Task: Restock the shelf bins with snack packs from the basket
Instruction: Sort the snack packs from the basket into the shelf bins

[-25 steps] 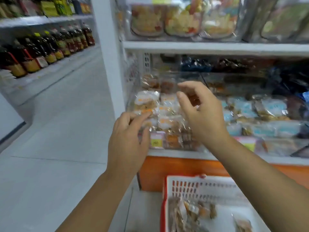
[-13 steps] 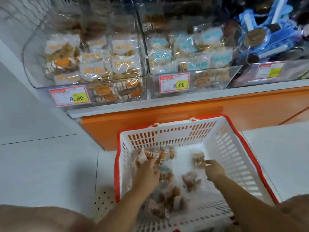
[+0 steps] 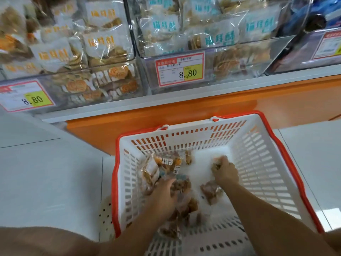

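Left hand (image 3: 164, 193) deep among packs (image 3: 166, 163) at basket (image 3: 267, 145) left; blur hides fingers, grip unclear. Right hand (image 3: 226, 172) clenched round one pack (image 3: 215, 164). Risk: slick wrapper slips on lift; pack lands in wrong bin. Above: orange bin (image 3: 60, 89) left, blue bin (image 3: 230, 65) middle, both heaped. Clear fronts and tag (image 3: 180, 70) obstruct drop-in.

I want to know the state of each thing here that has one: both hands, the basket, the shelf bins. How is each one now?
left hand: down in the basket, on the pile of packs; grip too blurred to tell.
right hand: in the basket, fingers curled round one snack pack.
basket: upright, partly filled.
left bin: well filled, orange-lettered packs.
middle bin: well filled, blue-lettered packs.
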`<state>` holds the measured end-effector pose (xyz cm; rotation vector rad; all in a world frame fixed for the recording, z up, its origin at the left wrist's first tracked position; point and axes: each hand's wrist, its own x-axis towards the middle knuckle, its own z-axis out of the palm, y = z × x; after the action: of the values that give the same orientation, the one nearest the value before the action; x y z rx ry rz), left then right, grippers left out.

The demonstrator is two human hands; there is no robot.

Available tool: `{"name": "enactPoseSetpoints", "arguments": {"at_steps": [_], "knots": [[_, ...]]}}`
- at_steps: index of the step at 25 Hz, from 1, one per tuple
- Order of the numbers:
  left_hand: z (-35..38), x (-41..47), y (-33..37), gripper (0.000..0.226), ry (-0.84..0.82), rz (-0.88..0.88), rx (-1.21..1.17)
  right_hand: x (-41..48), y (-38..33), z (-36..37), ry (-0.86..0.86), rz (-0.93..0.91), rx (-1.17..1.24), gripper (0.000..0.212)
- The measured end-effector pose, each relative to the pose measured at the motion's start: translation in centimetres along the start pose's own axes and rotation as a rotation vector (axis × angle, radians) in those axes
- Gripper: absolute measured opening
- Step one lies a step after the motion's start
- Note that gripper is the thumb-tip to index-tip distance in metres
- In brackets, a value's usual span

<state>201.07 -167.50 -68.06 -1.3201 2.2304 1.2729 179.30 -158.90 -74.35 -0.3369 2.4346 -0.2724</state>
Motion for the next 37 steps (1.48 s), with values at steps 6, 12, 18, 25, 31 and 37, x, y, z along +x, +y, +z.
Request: {"name": "enactPoseSetpoints", "arguments": {"at_steps": [6,12,18,25,31,37], "knots": [[-0.8,0.2,1.0,0.047,0.006,-0.065,-0.13,-2.2,-2.2,1.9,0.002,-0.01,0.203,0.06],[-3.7,0.9,4.2,0.051,-0.061,-0.223,-0.681,-8.0,-6.7,-2.1,-0.125,-0.404,0.804,0.059],[-6.5,-1.2,4.4,0.019,-0.034,-0.105,-1.077,-12.7,-8.0,-4.1,-0.295,-0.533,0.827,0.036],[-7.4,-4.5,3.2,0.037,-0.091,0.042,-1.07,-15.9,-7.4,-6.7,-0.339,-0.437,1.037,0.012],[-8.0,-6.5,3.6,0.036,-0.033,0.11,-1.003,-17.8,-7.5,-7.1,-0.327,-0.416,1.058,0.012],[-11.0,-7.6,3.9,0.046,-0.023,0.162,-0.876,-19.1,-8.2,-8.9,-0.427,-0.534,0.921,0.022]]}}
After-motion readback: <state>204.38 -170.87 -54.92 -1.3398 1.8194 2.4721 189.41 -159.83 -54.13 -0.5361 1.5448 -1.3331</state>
